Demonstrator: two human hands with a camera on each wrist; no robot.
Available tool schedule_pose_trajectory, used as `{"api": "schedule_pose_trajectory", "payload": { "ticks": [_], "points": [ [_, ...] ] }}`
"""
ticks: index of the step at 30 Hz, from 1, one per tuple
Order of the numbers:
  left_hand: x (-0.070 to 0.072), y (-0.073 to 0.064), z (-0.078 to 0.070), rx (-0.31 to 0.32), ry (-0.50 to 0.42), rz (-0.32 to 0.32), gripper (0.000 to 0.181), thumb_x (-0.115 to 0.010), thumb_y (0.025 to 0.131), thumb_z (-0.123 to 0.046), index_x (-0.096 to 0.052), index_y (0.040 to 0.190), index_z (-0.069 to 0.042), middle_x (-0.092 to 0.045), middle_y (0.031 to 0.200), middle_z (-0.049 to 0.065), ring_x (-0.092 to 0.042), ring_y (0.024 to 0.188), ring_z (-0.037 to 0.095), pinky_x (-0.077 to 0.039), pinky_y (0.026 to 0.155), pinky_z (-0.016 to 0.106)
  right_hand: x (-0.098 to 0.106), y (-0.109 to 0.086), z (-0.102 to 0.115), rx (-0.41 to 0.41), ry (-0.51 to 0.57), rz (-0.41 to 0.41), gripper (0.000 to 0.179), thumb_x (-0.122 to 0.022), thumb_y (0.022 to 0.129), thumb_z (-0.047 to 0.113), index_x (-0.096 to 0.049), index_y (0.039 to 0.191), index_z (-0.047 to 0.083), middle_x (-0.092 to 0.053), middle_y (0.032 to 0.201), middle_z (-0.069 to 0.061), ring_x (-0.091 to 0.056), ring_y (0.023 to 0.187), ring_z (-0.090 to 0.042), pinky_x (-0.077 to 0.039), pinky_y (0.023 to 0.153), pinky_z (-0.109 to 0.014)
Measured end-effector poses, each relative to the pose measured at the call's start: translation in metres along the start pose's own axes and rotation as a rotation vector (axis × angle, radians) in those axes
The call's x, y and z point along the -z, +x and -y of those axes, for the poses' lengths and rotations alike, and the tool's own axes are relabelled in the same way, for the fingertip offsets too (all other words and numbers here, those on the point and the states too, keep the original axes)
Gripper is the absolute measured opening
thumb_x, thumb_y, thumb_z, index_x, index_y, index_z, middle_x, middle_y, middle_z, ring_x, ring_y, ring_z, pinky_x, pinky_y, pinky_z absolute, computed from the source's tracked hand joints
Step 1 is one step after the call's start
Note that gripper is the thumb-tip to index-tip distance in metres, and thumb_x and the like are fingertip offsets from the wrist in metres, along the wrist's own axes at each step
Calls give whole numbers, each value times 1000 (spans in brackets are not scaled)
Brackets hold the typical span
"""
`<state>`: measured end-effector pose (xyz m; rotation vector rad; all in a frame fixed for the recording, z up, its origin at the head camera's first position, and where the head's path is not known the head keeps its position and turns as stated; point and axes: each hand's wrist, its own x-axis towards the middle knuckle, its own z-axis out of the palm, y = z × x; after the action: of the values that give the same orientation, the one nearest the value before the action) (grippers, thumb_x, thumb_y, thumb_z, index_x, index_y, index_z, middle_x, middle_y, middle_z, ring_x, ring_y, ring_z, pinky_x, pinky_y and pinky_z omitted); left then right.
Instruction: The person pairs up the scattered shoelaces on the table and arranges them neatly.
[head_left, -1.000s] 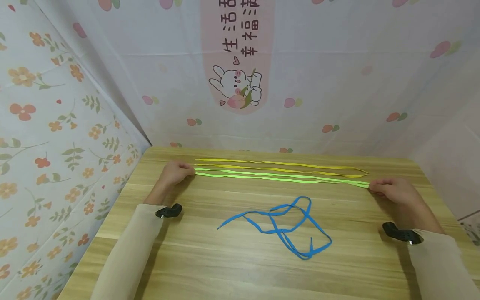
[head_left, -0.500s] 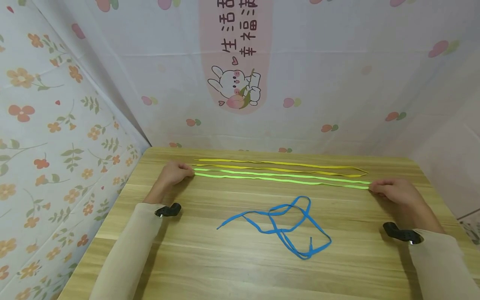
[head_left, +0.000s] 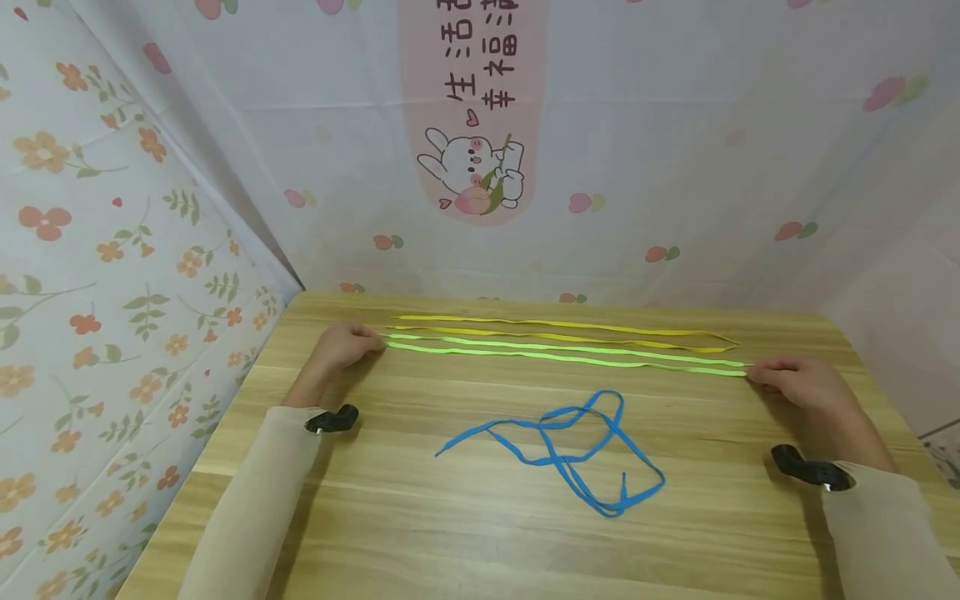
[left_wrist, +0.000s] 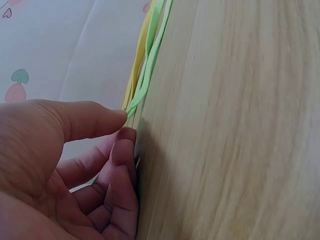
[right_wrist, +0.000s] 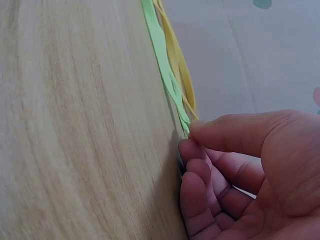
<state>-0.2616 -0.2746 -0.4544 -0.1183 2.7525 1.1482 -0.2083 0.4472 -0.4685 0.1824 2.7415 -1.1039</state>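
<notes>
A light green shoelace point(head_left: 450, 351) stretches across the far part of the table as two nearly parallel strands. My left hand point(head_left: 341, 343) pinches its left end between thumb and fingertips; in the left wrist view the green strands point(left_wrist: 148, 65) run together to that thumb. At the opposite end my right hand point(head_left: 806, 383) pinches the lace, whose green strands point(right_wrist: 162, 57) meet at the fingertips in the right wrist view. Just behind lies a yellow shoelace point(head_left: 637, 331), doubled into two long strands. Closer to me, a blue shoelace point(head_left: 465, 437) lies in loose, crossing loops.
The wooden table point(head_left: 375, 517) ends at a printed cloth point(head_left: 600, 167) hanging behind it. A flowered cloth point(head_left: 82, 383) hangs along the left side. Each wrist carries a black camera mount, such as the left camera mount point(head_left: 333, 419).
The green strands, which came together near my right hand, now run apart and side by side. My right hand has shifted slightly right. The yellow and blue laces stay put.
</notes>
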Motion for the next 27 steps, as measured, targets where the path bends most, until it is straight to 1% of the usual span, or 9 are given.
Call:
{"api": "schedule_pose_trajectory", "payload": {
  "ticks": [3, 6, 11, 15, 17, 20, 22, 24, 27],
  "points": [
    [3, -2, 2, -2, 17, -10, 29, -77, 99, -26, -83, 110, 0, -76, 105, 9, -63, 106, 29, -47, 93, 38, 1, -1, -2, -2, 22, -9, 54, -67, 111, 32, -65, 129, -19, -66, 97, 18, -62, 80, 0, -54, 70, -22],
    [4, -3, 3, 5, 3, -11, 29, -77, 100, -25, -82, 110, 1, -76, 102, 8, -63, 104, 29, -47, 90, 37, 0, -1, -3, -2, 59, -15, 50, -69, 110, 29, -67, 125, -19, -66, 94, 21, -63, 79, 0, -55, 70, -22],
    [4, -6, 5, 16, -66, -9, 27, -76, 100, -22, -81, 112, 3, -76, 106, 10, -63, 102, 26, -48, 88, 35, -2, -3, -5, 3, 88, -26, 46, -67, 110, 25, -68, 121, -20, -65, 92, 24, -64, 78, 2, -56, 70, -21],
    [2, -9, 6, 31, -128, -16, 28, -76, 102, -21, -79, 115, 4, -75, 111, 12, -63, 105, 26, -48, 90, 35, -1, -6, -5, 16, 97, -38, 48, -63, 112, 22, -63, 126, -25, -67, 90, 23, -65, 77, 2, -55, 69, -20],
    [2, -11, 6, 43, -164, -21, 30, -75, 103, -21, -78, 117, 5, -74, 115, 13, -62, 107, 26, -49, 91, 36, -2, -9, -4, 13, 121, -48, 47, -62, 113, 21, -64, 125, -25, -68, 89, 24, -64, 76, 2, -55, 69, -20],
    [1, -15, 7, 57, -207, -26, 33, -74, 104, -22, -77, 122, 5, -73, 122, 15, -63, 109, 26, -50, 95, 36, -4, -12, -1, 13, 176, -61, 38, -62, 112, 19, -73, 115, -17, -69, 86, 24, -64, 76, 1, -55, 69, -19],
    [1, -18, 8, 59, -221, -34, 35, -74, 104, -22, -76, 125, 6, -73, 124, 16, -64, 109, 25, -50, 95, 36, -6, -15, 1, 8, 214, -68, 30, -63, 112, 19, -77, 110, -8, -70, 85, 25, -64, 76, 1, -55, 70, -18],
    [1, -21, 8, 60, -228, -40, 36, -73, 105, -22, -76, 126, 6, -73, 125, 17, -64, 108, 25, -50, 95, 35, -8, -18, 1, 6, 246, -71, 26, -63, 112, 18, -79, 106, -2, -71, 85, 24, -64, 77, 1, -55, 70, -18],
    [1, -25, 7, 57, -234, -48, 37, -72, 106, -22, -74, 129, 7, -73, 128, 19, -64, 111, 27, -51, 94, 35, -9, -21, 1, -10, 262, -88, 24, -64, 112, 21, -79, 105, 3, -71, 85, 24, -64, 77, 0, -56, 71, -18]
  ]
}}
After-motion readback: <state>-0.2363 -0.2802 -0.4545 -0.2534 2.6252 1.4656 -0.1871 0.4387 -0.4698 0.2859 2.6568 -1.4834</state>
